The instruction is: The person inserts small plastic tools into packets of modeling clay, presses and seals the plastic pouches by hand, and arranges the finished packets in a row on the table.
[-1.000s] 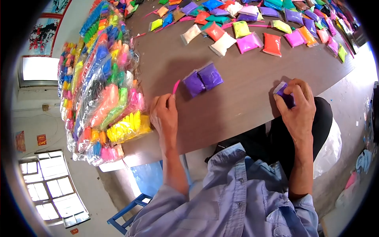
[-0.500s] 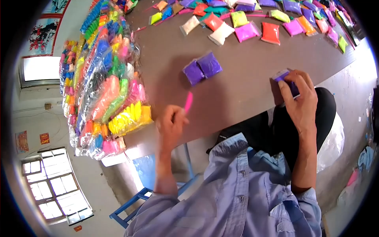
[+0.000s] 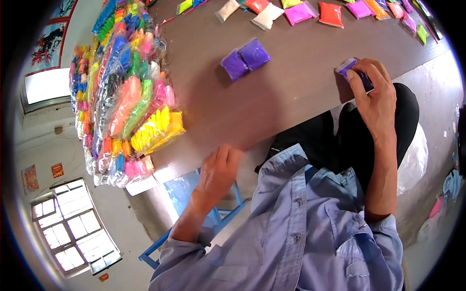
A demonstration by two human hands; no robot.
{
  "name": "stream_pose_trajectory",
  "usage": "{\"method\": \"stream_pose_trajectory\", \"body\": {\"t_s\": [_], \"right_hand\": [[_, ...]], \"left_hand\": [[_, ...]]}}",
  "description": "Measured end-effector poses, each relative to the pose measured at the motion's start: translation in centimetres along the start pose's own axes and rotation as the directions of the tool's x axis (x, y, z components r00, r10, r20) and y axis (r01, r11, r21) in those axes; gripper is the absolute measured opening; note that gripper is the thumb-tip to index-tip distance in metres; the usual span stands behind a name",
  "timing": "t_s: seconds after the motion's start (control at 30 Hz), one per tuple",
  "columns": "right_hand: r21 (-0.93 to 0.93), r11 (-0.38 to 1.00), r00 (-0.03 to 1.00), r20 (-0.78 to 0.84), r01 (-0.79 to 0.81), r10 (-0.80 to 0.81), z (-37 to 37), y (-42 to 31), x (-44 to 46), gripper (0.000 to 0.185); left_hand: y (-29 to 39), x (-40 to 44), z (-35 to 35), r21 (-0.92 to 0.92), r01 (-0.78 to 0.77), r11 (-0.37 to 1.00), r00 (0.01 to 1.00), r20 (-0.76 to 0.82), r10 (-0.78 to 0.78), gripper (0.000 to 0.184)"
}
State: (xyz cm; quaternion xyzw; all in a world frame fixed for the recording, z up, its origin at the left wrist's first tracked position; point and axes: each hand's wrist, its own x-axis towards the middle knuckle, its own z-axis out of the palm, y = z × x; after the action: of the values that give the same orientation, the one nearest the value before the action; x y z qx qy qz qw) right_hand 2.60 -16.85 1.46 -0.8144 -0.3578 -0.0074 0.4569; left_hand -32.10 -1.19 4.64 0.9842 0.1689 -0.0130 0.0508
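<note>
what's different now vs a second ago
The left hand has drawn back toward the person, to the near edge of the table. The pink strip it held no longer shows clearly; whether it was let go, I can't tell. Unchanged: the right hand grips a purple packet, and the other two packets lie side by side.

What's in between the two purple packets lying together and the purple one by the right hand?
Nothing: in the head view, only bare brown tabletop shows between the pair of purple packets and the single purple packet at the right hand.
</note>
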Motion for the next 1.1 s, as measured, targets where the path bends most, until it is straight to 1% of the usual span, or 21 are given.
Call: {"method": "stream_pose_trajectory", "body": {"t_s": [0.03, 0.13, 0.2, 0.33, 0.4, 0.47, 0.5, 0.53, 0.57, 0.6, 0.63, 0.67, 0.73, 0.77, 0.83, 0.87, 0.9, 0.93, 1.0, 1.03, 1.1], "right_hand": [[-0.01, 1.0, 1.0, -0.019, 0.009, -0.009, 0.1, 0.0, 0.0, 0.02], [0.019, 0.999, 0.999, -0.008, 0.042, -0.042, 0.3, 0.2, 0.0, 0.02], [0.016, 0.999, 0.999, -0.001, 0.044, -0.044, 0.3, 0.3, 0.0, 0.021], [0.017, 1.0, 1.0, 0.009, 0.022, -0.022, 0.2, 0.0, 0.0, 0.02], [0.015, 0.999, 1.0, 0.002, 0.029, -0.029, 0.3, 0.2, -0.1, 0.019], [0.017, 0.999, 0.999, -0.003, 0.038, -0.038, 0.5, 0.4, -0.1, 0.019], [0.028, 0.999, 0.998, -0.034, 0.045, -0.044, 0.5, 0.5, -0.1, 0.018], [0.036, 0.998, 0.996, -0.069, 0.053, -0.051, 0.6, 0.5, 0.0, 0.017], [0.036, 0.998, 0.996, -0.072, 0.056, -0.054, 0.5, 0.4, 0.2, 0.017], [0.045, 0.994, 0.988, -0.121, 0.1, -0.094, 0.4, 0.3, 0.2, 0.016], [0.052, 0.988, 0.977, -0.17, 0.142, -0.131, 0.4, 0.2, 0.2, 0.016], [0.054, 0.989, 0.977, -0.17, 0.14, -0.129, 0.6, 0.1, 0.2, 0.016], [0.059, 0.977, 0.957, -0.219, 0.206, -0.188, 0.6, 0.0, 0.1, 0.015], [0.052, 0.978, 0.958, -0.219, 0.202, -0.186, 0.4, 0.2, 0.0, 0.015], [0.063, 0.985, 0.977, -0.152, 0.163, -0.152, 0.2, 0.5, -0.3, 0.014], [0.063, 0.985, 0.977, -0.15, 0.16, -0.149, 0.2, 0.5, -0.4, 0.014], [0.05, 0.988, 0.978, -0.155, 0.146, -0.137, 0.2, 0.4, -0.3, 0.014], [0.037, 0.99, 0.979, -0.161, 0.133, -0.125, 0.2, 0.3, -0.3, 0.015], [0.042, 0.988, 0.978, -0.157, 0.145, -0.137, 0.3, 0.7, -0.3, 0.015], [0.048, 0.986, 0.977, -0.152, 0.157, -0.149, 0.3, 0.8, -0.3, 0.015], [0.055, 0.989, 0.981, -0.148, 0.135, -0.126, 0.3, 0.6, -0.4, 0.015]], "left_hand": [[-0.2, -0.2, 0.1, 0.001, 0.002, 1.0, 1.0, 0.003, -0.002, 0.013], [-1.1, -0.8, 1.0, 0.015, -0.038, 0.999, 0.999, -0.003, 0.038, 0.015], [-1.5, -1.1, 1.2, 0.027, -0.088, 0.996, 0.995, -0.051, 0.089, 0.016], [-2.1, -1.7, 1.0, 0.0, -0.107, 0.994, 0.989, -0.104, 0.107, 0.018], [-2.9, -2.2, 0.3, 0.036, -0.108, 0.993, 0.979, -0.169, 0.113, 0.015], [-5.1, -3.1, -0.7, 0.103, -0.01, 0.995, 0.971, -0.238, 0.034, 0.014], [-5.6, -2.5, -1.5, 0.126, 0.031, 0.992, 0.946, -0.325, 0.012, 0.011], [-5.2, -2.1, -2.4, 0.129, 0.032, 0.991, 0.944, -0.33, 0.013, 0.011], [-4.7, -1.5, -3.3, 0.017, 0.086, 0.996, 0.92, -0.384, -0.073, 0.011], [-4.1, -1.1, -4.1, -0.098, 0.134, 0.986, 0.89, -0.425, -0.163, 0.01], [-3.6, -0.6, -4.7, -0.16, 0.182, 0.97, 0.87, -0.434, -0.234, 0.008], [-3.4, -0.4, -4.6, -0.158, 0.182, 0.971, 0.871, -0.432, -0.233, 0.008], [-2.8, 0.1, -4.0, -0.248, 0.205, 0.947, 0.888, -0.36, -0.286, 0.008], [-2.2, 0.5, -3.5, -0.253, 0.199, 0.947, 0.89, -0.358, -0.283, 0.008], [-0.8, 0.9, -2.6, -0.21, 0.006, 0.978, 0.945, -0.32, -0.075, 0.011], [-0.3, 0.9, -2.3, -0.19, -0.09, 0.978, 0.955, -0.296, 0.03, 0.013], [0.2, 0.7, -2.1, -0.242, -0.034, 0.97, 0.972, -0.234, -0.024, 0.016], [0.1, 0.6, -2.0, -0.242, -0.034, 0.97, 0.972, -0.234, -0.024, 0.016], [-0.5, 0.4, -1.7, -0.147, -0.072, 0.987, 0.983, -0.176, 0.045, 0.018], [-0.6, 0.4, -1.8, -0.147, -0.073, 0.986, 0.983, -0.176, 0.047, 0.018], [-0.9, 0.4, -2.0, -0.051, -0.163, 0.985, 0.976, -0.155, 0.153, 0.02]]}}
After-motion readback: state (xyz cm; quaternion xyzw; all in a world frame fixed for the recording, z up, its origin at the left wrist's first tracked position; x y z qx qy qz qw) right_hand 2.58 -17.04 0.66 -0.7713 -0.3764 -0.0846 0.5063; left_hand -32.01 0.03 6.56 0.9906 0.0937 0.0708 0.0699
